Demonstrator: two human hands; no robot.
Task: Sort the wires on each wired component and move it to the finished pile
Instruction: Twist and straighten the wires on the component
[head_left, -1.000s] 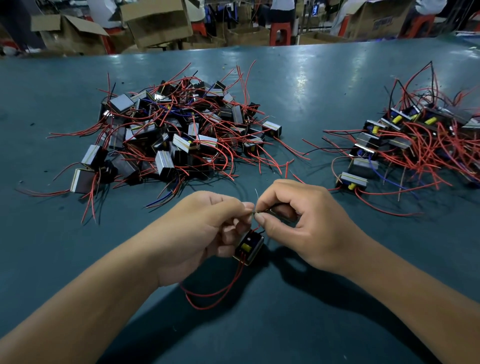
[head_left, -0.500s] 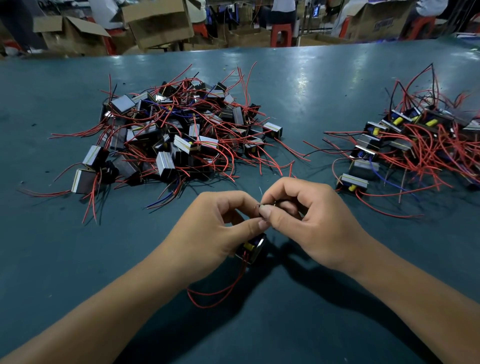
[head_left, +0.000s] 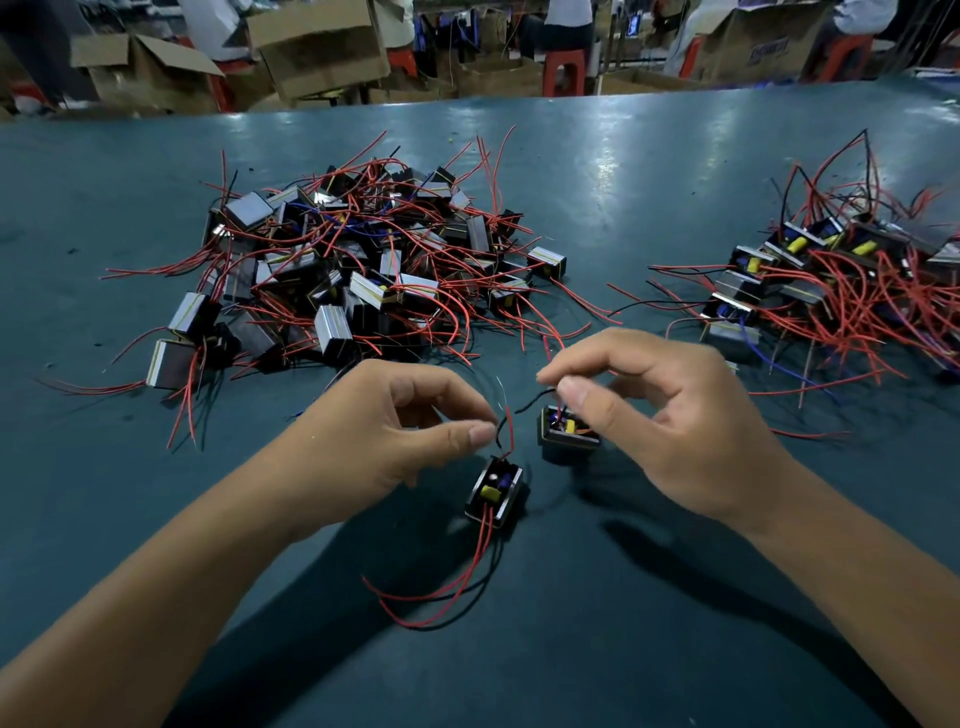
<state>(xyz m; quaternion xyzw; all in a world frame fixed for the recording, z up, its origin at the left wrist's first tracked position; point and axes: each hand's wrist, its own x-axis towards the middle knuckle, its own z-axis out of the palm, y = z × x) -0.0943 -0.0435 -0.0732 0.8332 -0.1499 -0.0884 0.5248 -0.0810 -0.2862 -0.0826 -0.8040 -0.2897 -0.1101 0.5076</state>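
Nearest us, one wired component (head_left: 493, 491) lies on the tabletop (head_left: 623, 623), our left hand (head_left: 384, 436) pinching its wires. Our right hand (head_left: 670, 415) pinches a second component's (head_left: 566, 430) wire. Beyond sit the tangled pile (head_left: 343, 270), right pile (head_left: 841, 280) and cardboard boxes (head_left: 317, 47).

Hands apart, two components now showing

A second ago I see both hands pinched together over a single component; now my left hand (head_left: 384, 441) and right hand (head_left: 654, 415) sit apart, each pinching its own wires. The near component (head_left: 493, 491) lies in full view on the desk (head_left: 649, 623), no longer tucked under my left fingers (head_left: 480, 432), and a second component (head_left: 566, 428) now shows below my right hand, red leads rising into the pinch.
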